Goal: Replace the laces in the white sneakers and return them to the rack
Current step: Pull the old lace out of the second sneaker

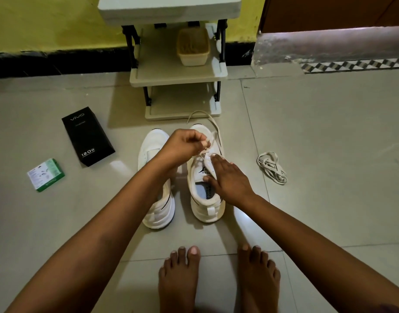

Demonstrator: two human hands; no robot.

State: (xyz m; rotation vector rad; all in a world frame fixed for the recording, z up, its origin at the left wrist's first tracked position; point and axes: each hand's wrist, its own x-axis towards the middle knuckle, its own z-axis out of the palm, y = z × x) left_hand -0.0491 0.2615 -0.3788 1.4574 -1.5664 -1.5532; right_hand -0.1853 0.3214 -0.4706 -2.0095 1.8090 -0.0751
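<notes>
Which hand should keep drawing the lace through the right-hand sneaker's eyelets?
Left. The left hand already pinches the lace above the eyelets of the right-hand sneaker. The right hand lies flat on the tongue, steadying the shoe, and is best kept there.

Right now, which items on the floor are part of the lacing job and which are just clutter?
Job:
right sneaker, pressed by right hand
lace, pinched by left hand
left sneaker
loose lace bundle
rack

Clutter:
black box
green carton
tub on the rack
</notes>
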